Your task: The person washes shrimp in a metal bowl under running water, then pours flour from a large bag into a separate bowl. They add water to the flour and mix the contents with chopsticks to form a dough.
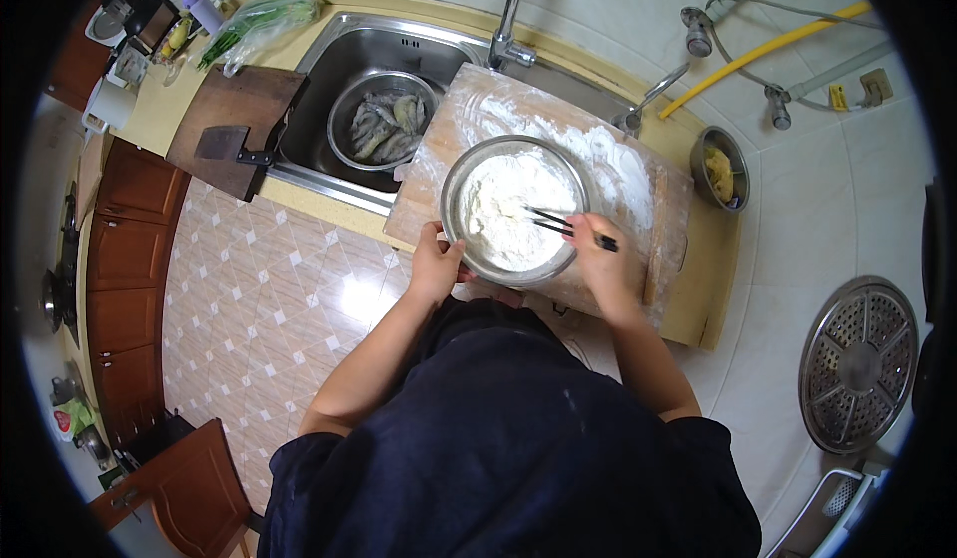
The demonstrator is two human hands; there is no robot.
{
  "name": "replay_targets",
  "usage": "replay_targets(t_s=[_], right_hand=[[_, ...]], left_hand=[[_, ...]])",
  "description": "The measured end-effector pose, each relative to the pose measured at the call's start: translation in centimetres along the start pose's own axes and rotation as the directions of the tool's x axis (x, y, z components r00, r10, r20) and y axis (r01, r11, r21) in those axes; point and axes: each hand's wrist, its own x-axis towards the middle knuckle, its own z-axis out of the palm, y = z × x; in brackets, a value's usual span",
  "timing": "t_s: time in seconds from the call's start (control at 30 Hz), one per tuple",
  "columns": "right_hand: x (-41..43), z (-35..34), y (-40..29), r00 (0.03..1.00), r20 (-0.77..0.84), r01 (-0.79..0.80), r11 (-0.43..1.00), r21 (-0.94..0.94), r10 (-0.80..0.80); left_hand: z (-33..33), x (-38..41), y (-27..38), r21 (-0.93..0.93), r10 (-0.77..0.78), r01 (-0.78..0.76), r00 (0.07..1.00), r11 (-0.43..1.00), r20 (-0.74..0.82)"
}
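A round metal bowl [454, 240] holding white flour [508, 184] stands on a flour-dusted wooden board [430, 166]. My left hand [437, 263] grips the bowl's rim at its lower left, thumb on the rim and fingers against the outside. In my right hand [602, 259] are dark chopsticks [549, 223], tilted, their tips in the flour near the middle of the bowl. Loose flour [617, 166] lies on the board behind and to the right of the bowl. A wooden rolling pin [656, 237] lies along the board's right side.
Left of the board, a metal basin [334, 128] of what looks like raw shrimp sits in the sink [306, 102]. A cleaver [220, 145] lies on a dark cutting board [258, 95]. The faucet [508, 27] rises behind. At the right stands a metal bowl [701, 177] with yellowish contents.
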Motion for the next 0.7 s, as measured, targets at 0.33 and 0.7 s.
replay_targets(t_s=[0.33, 0.7], right_hand=[[1.9, -0.3, -0.5, 0.853, 0.28, 0.496, 0.852, -0.168, -0.441], [-1.5, -0.4, -0.6, 0.839, 0.331, 0.504, 0.846, -0.172, -0.432]], left_hand=[[0.4, -0.1, 0.6, 0.029, 0.004, -0.005, 1.0, 1.0, 0.014], [0.5, -0.3, 0.6, 0.053, 0.031, -0.031, 1.0, 0.998, 0.0]])
